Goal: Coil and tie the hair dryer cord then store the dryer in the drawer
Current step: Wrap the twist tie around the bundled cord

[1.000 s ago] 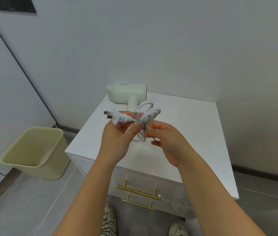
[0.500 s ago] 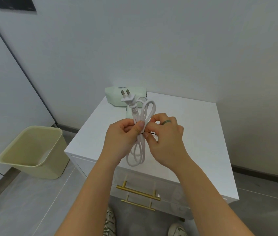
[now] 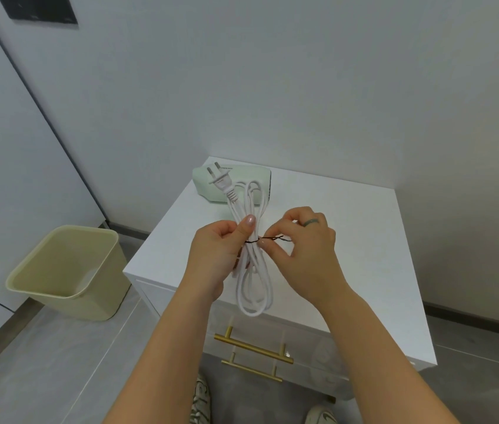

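1. The cord (image 3: 253, 270), gathered into a long white hank, hangs upright above the near left part of the surface (image 3: 349, 240) with its plug (image 3: 219, 179) on top; the pale green hair dryer (image 3: 204, 186) lies behind it at the far left corner
2. The left hand (image 3: 214, 255) grips the hank at its waist, thumb pressed on the strands, while the fingers (image 3: 275, 231) of the right hand (image 3: 309, 252) pinch the ends of a thin black twist tie (image 3: 253, 241) wrapped round that waist
3. The cord looks light, smooth and springy, so its loops would likely splay if the waist were let go before the tie is twisted; the middle is the place to hold it
4. The tie seems a fine wire, easy to lose from a pinch
5. The drawer handles (image 3: 253, 348) below the near edge show both drawers closed, so one hand must come free to open one
6. A beige bin (image 3: 65, 270) stands on the floor off the left edge, out of the way
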